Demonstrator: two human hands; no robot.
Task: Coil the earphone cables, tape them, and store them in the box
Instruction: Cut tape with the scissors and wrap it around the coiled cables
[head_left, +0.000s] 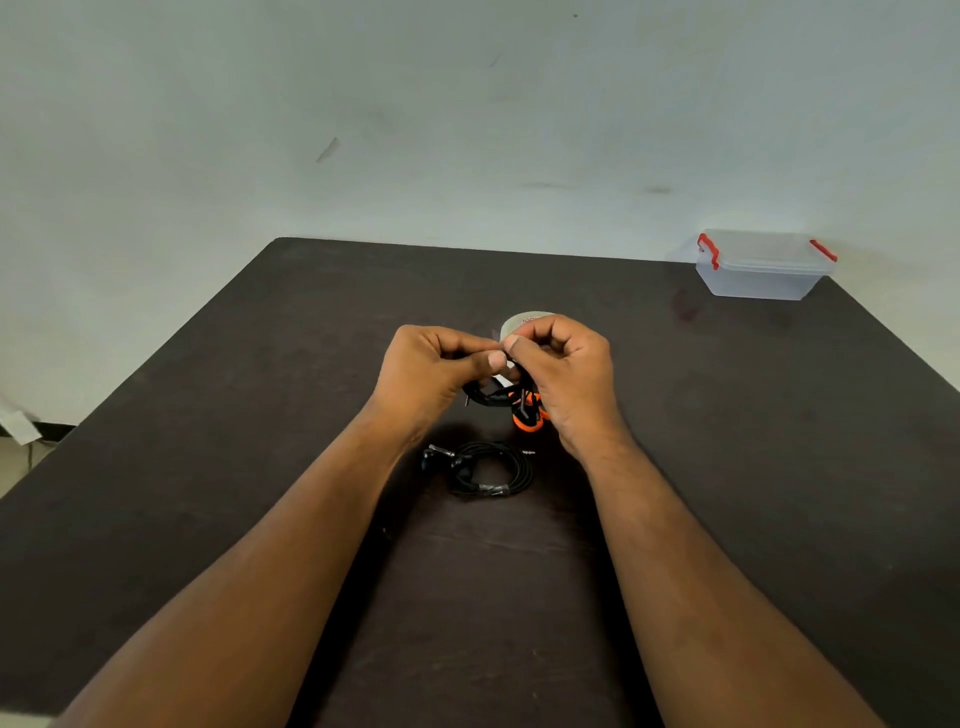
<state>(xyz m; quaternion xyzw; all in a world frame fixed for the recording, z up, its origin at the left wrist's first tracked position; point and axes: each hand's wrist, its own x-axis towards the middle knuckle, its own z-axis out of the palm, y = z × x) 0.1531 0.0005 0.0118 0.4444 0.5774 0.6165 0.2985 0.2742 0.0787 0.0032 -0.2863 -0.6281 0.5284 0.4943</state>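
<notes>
Above the middle of the dark table, my left hand (436, 366) and my right hand (563, 369) meet fingertip to fingertip and together hold a black-and-orange earphone coil (511, 402). Its loops hang below my fingers, and a pale strip, seemingly tape, shows between my thumbs. A clear tape roll (522, 322) stands just behind my right hand, mostly hidden. On the table nearer me lies a coiled black earphone cable (485, 467) with a band of tape round its lower edge. The clear plastic box (761, 267) with red clips sits shut at the far right corner.
The dark table (260, 467) ends at a pale wall behind and drops off on the left, where floor and a scrap of paper (18, 423) show. The box stands well to the right of my hands.
</notes>
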